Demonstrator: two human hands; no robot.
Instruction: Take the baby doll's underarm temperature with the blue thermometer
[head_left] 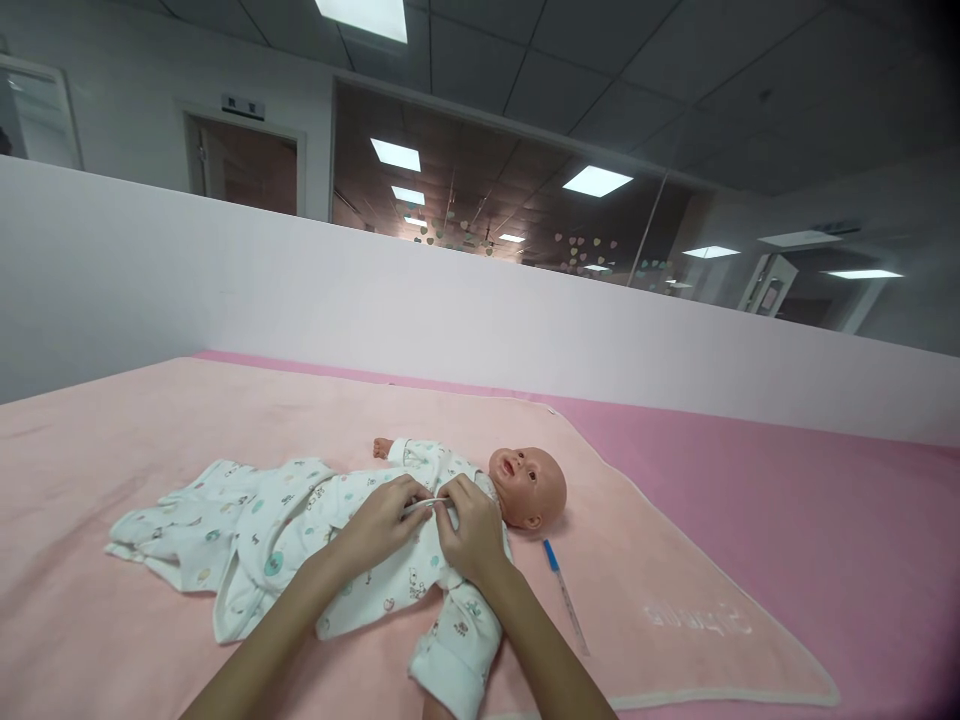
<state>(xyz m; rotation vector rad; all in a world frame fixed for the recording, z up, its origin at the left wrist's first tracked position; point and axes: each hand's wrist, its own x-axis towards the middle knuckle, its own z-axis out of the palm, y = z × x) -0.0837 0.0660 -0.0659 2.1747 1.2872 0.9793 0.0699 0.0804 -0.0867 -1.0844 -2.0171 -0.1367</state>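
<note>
A baby doll (527,488) lies on its back with its head to the right. It wears a white baby outfit (360,500) printed with small coloured pictures. Over the doll's chest, my left hand (390,515) and my right hand (469,520) are close together, fingers pinched. Between them runs a thin white fabric tie (431,502), gripped from both sides; its ends are hidden by my fingers. One small doll hand (382,447) shows at the far sleeve. The near sleeve (459,650) lies beside my right forearm.
Right of my right forearm lies a slim clear stick with a blue end (566,598), like a thermometer. Beneath everything is a peach blanket (660,560) over a pink mat (825,520). A low white wall (450,310) stands behind, with windows beyond.
</note>
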